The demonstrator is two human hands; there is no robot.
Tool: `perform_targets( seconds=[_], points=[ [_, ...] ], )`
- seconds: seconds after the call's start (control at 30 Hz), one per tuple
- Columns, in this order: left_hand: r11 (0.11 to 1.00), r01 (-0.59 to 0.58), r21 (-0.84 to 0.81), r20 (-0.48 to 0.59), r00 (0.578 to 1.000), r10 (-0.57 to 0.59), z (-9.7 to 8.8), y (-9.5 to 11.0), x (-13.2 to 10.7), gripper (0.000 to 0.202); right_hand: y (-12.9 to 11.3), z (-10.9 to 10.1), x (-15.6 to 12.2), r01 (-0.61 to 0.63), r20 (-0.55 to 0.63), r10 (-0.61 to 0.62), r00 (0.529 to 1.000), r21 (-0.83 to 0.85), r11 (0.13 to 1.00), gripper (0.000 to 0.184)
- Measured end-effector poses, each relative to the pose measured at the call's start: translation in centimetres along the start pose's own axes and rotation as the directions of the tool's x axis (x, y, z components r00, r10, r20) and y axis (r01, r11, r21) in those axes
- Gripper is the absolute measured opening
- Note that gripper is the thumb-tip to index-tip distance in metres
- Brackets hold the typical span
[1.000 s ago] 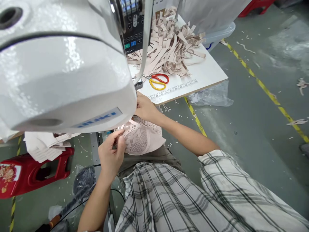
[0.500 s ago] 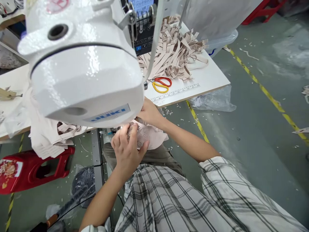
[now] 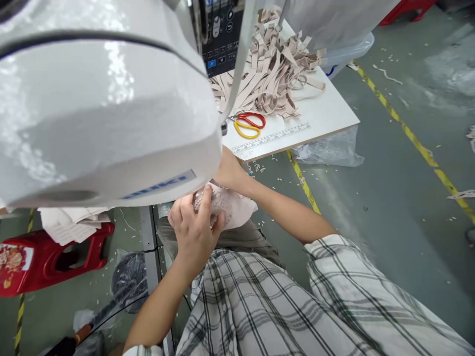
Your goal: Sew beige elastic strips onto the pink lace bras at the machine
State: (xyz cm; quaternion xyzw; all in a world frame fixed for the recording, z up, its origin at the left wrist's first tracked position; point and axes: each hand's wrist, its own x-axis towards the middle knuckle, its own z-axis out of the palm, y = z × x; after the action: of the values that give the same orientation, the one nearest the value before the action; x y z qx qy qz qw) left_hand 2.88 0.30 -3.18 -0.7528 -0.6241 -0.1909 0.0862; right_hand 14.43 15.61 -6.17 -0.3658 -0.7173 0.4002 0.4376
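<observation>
Fingers spread and thumb apart: the grip of the left hand (image 3: 193,225), laid from above upon the pale lace piece (image 3: 228,207), not visibly pinching it. By its far edge, the right hand (image 3: 230,170), with fingertips hidden behind the white machine head (image 3: 111,123); impossible to say how far closed this grip, or upon what. Position of the lace piece: just below the front of the machine head, over the lap (image 3: 252,242), partly covered by the left hand. Pressed so probably for keeping the cloth flat and steady, and perhaps guided from the far side.

In the way of sight: mainly the machine head, then a pale tube (image 3: 242,69) crossing before the control panel (image 3: 222,54). Farther, upon the white desk (image 3: 330,106): scissors (image 3: 245,122) with red and yellow handles, near a ruler scale (image 3: 272,137), and beyond them a heap of beige straps (image 3: 270,74). At far left, a red stool (image 3: 44,277), partly overlapped in view by pale cloth layers (image 3: 70,227).
</observation>
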Motion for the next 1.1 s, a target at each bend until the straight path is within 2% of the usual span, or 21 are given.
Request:
perform_targets(
  seconds=[0.4, 0.63, 0.73, 0.8, 0.87, 0.9, 0.93, 1.0, 1.07, 1.1],
  points=[
    [1.0, -0.022, 0.003, -0.019, 1.0, 0.022, 0.3, -0.2, -0.1, 0.055, -0.1, -0.1, 0.0, -0.01, 0.01, 0.01, 1.0, -0.01, 1.0, 0.003],
    [0.999, -0.044, 0.003, -0.012, 0.999, 0.044, 0.3, 0.0, -0.1, 0.06, -0.1, 0.0, -0.1, 0.003, -0.009, -0.002, 1.0, 0.07, 0.998, 0.003],
    [0.998, -0.049, -0.028, -0.059, 0.997, 0.047, 0.2, -0.6, -0.6, 0.06, -0.1, -0.2, -0.7, -0.02, -0.039, 0.026, 0.999, 0.148, 0.989, 0.005],
    [0.995, -0.012, -0.103, -0.132, 0.991, -0.001, 0.3, -1.4, -1.1, 0.061, -0.1, -0.5, -1.5, -0.05, -0.075, 0.066, 0.995, 0.197, 0.979, 0.013],
    [0.96, 0.08, -0.27, -0.168, 0.977, -0.128, 0.8, -2.6, -1.6, 0.062, -0.1, -0.8, -2.7, -0.095, -0.104, 0.12, 0.987, 0.222, 0.97, 0.022],
    [0.907, 0.144, -0.397, -0.148, 0.964, -0.219, 1.2, -3.2, -1.7, 0.06, -0.1, -0.9, -3.5, -0.118, -0.109, 0.146, 0.983, 0.227, 0.967, 0.025],
    [0.813, 0.218, -0.54, -0.091, 0.945, -0.314, 1.7, -3.9, -1.8, 0.058, -0.1, -1.0, -4.2, -0.136, -0.106, 0.163, 0.981, 0.226, 0.965, 0.027],
    [0.503, 0.35, -0.79, 0.116, 0.891, -0.438, 3.0, -4.9, -1.7, 0.053, -0.1, -0.9, -5.8, -0.149, -0.091, 0.172, 0.981, 0.215, 0.965, 0.032],
    [0.186, 0.452, -0.872, 0.345, 0.84, -0.42, 4.1, -5.7, -1.4, 0.056, -0.2, -0.8, -7.0, -0.134, -0.07, 0.15, 0.986, 0.195, 0.972, 0.035],
    [0.1, 0.489, -0.866, 0.416, 0.818, -0.396, 4.6, -6.0, -1.2, 0.058, -0.3, -0.7, -7.4, -0.119, -0.062, 0.133, 0.989, 0.184, 0.976, 0.036]
  ],
)
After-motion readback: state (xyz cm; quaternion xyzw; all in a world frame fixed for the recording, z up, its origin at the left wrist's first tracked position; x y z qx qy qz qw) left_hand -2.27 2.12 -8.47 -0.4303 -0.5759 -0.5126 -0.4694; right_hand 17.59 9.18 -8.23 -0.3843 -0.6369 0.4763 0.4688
